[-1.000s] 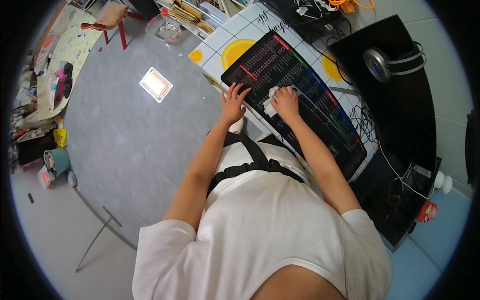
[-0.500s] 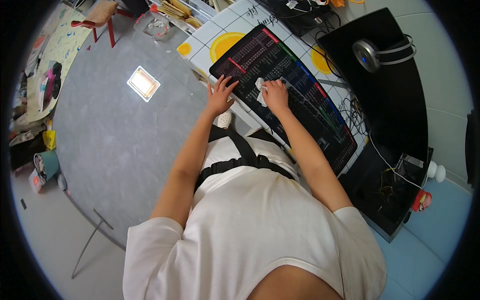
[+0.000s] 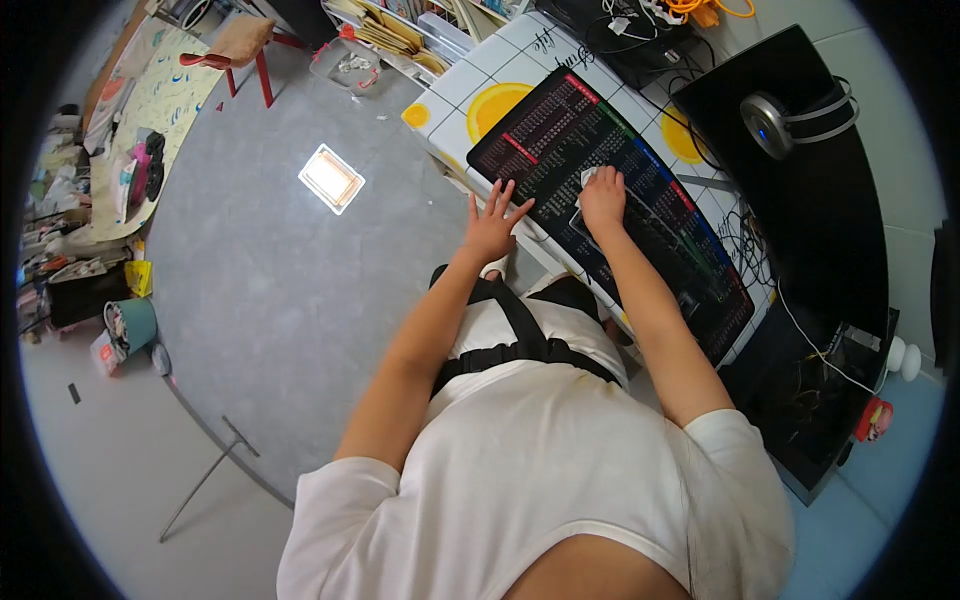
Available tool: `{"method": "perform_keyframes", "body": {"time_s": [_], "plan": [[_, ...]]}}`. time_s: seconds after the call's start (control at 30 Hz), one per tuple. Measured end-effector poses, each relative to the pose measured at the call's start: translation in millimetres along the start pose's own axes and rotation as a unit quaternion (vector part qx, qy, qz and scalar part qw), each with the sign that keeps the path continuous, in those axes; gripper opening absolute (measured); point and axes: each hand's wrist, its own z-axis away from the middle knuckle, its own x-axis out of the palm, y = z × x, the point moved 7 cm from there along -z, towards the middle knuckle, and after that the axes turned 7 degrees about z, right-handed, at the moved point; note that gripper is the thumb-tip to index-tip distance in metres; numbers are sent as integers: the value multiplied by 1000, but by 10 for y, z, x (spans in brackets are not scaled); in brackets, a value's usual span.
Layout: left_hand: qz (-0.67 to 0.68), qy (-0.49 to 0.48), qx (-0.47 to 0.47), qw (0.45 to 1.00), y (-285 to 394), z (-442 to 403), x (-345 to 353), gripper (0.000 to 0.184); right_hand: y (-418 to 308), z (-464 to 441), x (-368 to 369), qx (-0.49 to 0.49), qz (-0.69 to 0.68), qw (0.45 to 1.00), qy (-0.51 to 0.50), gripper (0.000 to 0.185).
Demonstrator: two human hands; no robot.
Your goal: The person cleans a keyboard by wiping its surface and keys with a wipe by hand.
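A long black desk mat (image 3: 655, 225) printed with rows of text and coloured bars lies on a table. My right hand (image 3: 604, 200) is closed on a white tissue (image 3: 588, 176) and presses it against the mat's surface; most of the tissue is hidden under the fingers. With fingers spread, my left hand (image 3: 492, 225) rests at the mat's near edge, fingertips touching the mat, holding nothing.
The tablecloth (image 3: 470, 75) is white with orange-slice prints. Behind the mat stand a monitor (image 3: 840, 200), headphones (image 3: 768, 125) and tangled cables (image 3: 745, 250). A stool (image 3: 235, 50), a bin (image 3: 130, 325) and a metal rod (image 3: 200, 485) are on the left.
The whole view has shifted, so everything sits further right and slightly lower. My right hand has moved the tissue across the mat, away from me. My left hand stays at the edge.
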Motion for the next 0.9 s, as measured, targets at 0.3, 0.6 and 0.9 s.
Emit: {"method": "perform_keyframes", "body": {"time_s": [0.3, 0.6, 0.9], "plan": [[62, -34, -10, 997, -3, -31, 9, 75, -393, 430, -126, -78, -103, 991, 26, 29], [256, 154, 25, 954, -162, -109, -30, 66, -399, 305, -265, 66, -367, 922, 108, 17], [93, 135, -17, 986, 186, -177, -135, 63, -20, 442, -103, 124, -398, 905, 81, 13]]}}
